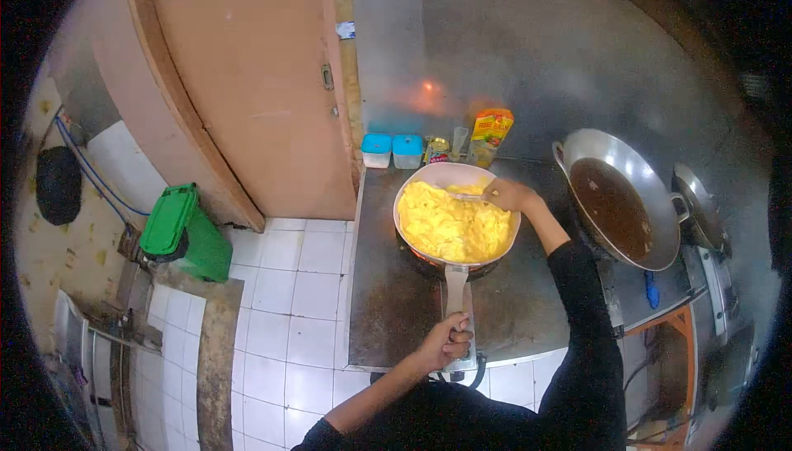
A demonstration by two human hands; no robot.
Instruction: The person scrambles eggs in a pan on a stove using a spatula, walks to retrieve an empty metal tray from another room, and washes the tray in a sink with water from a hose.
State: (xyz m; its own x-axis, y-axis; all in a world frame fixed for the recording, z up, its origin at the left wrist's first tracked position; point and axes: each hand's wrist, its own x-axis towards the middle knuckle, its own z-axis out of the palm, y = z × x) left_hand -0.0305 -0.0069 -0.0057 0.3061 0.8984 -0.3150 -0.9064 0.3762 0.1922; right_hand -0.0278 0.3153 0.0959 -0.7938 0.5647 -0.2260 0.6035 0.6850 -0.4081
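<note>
Left hand point(446, 342) grips frying pan point(452, 174) by its handle point(456, 286) | right hand point(509, 195) holds slim utensil point(467, 197) at scrambled eggs point(454, 226) | wok point(658, 188) stands to right

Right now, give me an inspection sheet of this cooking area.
Surface: dark countertop, discoloured in patches.
Job's things: pan holding yellow food; utensil in it.
Clutter: two blue-lidded tubs, a jar and a yellow pouch behind the pan.
Hands: left hand grips the pan's handle; right hand holds the utensil.
Cables: dark hose or cable below the counter's front edge; blue line at far left.
Surroundings: wok with brown liquid at right; green bin and door at left.
</note>
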